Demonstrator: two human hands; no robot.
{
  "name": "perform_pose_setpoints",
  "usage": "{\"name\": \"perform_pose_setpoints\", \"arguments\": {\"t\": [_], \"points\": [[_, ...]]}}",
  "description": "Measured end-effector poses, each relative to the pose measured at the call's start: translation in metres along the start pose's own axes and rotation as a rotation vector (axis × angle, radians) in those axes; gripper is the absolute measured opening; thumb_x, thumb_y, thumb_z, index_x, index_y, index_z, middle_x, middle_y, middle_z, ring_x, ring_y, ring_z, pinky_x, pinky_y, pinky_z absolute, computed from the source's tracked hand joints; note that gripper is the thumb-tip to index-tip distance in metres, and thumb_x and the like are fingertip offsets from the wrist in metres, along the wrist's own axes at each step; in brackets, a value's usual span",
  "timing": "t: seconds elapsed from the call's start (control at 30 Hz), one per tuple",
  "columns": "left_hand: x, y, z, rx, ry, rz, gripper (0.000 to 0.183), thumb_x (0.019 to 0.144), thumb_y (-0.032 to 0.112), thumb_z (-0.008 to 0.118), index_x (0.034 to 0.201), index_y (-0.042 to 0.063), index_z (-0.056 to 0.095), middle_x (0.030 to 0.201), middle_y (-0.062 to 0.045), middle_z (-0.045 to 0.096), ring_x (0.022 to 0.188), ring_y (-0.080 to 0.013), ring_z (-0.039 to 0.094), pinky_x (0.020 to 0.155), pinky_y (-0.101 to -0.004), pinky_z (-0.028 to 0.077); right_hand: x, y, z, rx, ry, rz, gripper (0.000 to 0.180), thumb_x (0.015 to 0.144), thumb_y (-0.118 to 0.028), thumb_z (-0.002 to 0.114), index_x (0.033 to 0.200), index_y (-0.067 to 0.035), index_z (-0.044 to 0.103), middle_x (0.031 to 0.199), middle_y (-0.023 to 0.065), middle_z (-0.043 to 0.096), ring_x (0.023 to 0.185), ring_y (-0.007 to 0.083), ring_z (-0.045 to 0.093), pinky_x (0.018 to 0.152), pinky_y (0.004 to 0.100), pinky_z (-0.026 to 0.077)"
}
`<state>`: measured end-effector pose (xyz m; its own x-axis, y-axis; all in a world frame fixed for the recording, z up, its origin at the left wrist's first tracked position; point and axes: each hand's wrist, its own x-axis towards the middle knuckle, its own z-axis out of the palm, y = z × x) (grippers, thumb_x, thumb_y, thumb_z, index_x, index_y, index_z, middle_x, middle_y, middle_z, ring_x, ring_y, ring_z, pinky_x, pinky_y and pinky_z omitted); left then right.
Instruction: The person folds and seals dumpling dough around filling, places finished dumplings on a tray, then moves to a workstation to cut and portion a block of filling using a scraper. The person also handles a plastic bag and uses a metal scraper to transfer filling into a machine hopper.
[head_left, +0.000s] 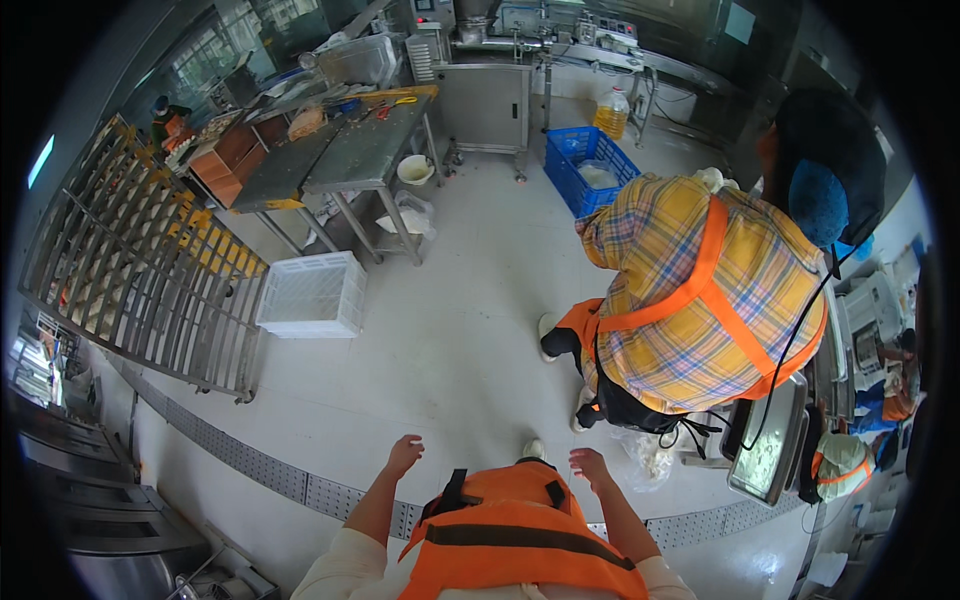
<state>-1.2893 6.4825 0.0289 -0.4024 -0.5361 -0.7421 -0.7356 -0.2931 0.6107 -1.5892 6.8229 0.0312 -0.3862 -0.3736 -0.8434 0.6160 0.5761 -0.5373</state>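
My left hand (406, 454) hangs in the air at the left of my orange apron (517, 551), its fingers slightly curled around nothing. On the other side my right hand (589, 466) is likewise raised and holds nothing, with the fingers loosely bent. Both hands are over the pale tiled floor (435, 352), apart from any object. Nearest to my right hand is a clear plastic bag (649, 459) on the floor. Ahead on the right, a co-worker in a plaid shirt (697, 300) and orange apron straps bends forward; that person's hands are hidden.
A tall metal tray rack (142, 277) stands left, beside a white plastic crate (313, 294). Further ahead are a metal worktable (367, 150), a blue crate (589, 171) and an oil jug (612, 114). A metal tray (766, 442) lies right. A perforated drain cover (232, 457) crosses the floor.
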Motion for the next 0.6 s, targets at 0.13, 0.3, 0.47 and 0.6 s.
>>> {"name": "perform_pose_setpoints", "arguments": {"t": [0.13, 0.3, 0.47, 0.6], "points": [[-0.036, -0.11, -0.051, 0.16, 0.129, -0.25, 0.037, 0.074, 0.012, 0.056, 0.11, 0.002, 0.057, 0.079, -0.011, 0.064, 0.064, -0.0172, 0.061, 0.057, -0.0282, 0.049, 0.01, -0.086, 0.069, -0.097, -0.272, -0.248, 0.024, 0.083, -0.019, 0.058, 0.103, -0.007, 0.059, 0.089, 0.0005, 0.062, 0.08, 0.0104, 0.057, 0.068, 0.0263, 0.046], [-0.113, -0.151, -0.073, -0.238, 0.34, -0.495, 0.009, 0.084, 0.009, 0.05, 0.081, 0.009, 0.059, 0.065, -0.004, 0.056, 0.049, -0.0134, 0.053, 0.041, -0.0252, 0.039, 0.011, -0.12, 0.143, -0.24, -0.458, -0.389, 0.025, 0.081, -0.016, 0.06, 0.104, -0.006, 0.059, 0.091, 0.0013, 0.061, 0.081, 0.0107, 0.055, 0.069, 0.026, 0.045], [-0.073, -0.205, -0.066, -0.297, 0.281, -0.274, 0.019, 0.083, 0.011, 0.053, 0.1, 0.007, 0.059, 0.076, -0.007, 0.062, 0.062, -0.0164, 0.059, 0.048, -0.0276, 0.044, 0.045, -0.161, 0.21, -0.429, -0.548, -0.502, 0.025, 0.078, -0.009, 0.057, 0.102, -0.003, 0.061, 0.09, 0.0063, 0.062, 0.081, 0.0144, 0.057, 0.074, 0.0279, 0.046], [-0.021, -0.195, -0.084, -0.017, 0.114, -0.206, 0.019, 0.082, 0.012, 0.053, 0.1, 0.006, 0.059, 0.078, -0.008, 0.062, 0.063, -0.017, 0.06, 0.049, -0.0283, 0.045, 0.098, -0.184, 0.248, -0.498, -0.497, -0.573, 0.023, 0.078, -0.009, 0.058, 0.099, -0.003, 0.062, 0.088, 0.0059, 0.062, 0.081, 0.0132, 0.057, 0.071, 0.0275, 0.046]]}}
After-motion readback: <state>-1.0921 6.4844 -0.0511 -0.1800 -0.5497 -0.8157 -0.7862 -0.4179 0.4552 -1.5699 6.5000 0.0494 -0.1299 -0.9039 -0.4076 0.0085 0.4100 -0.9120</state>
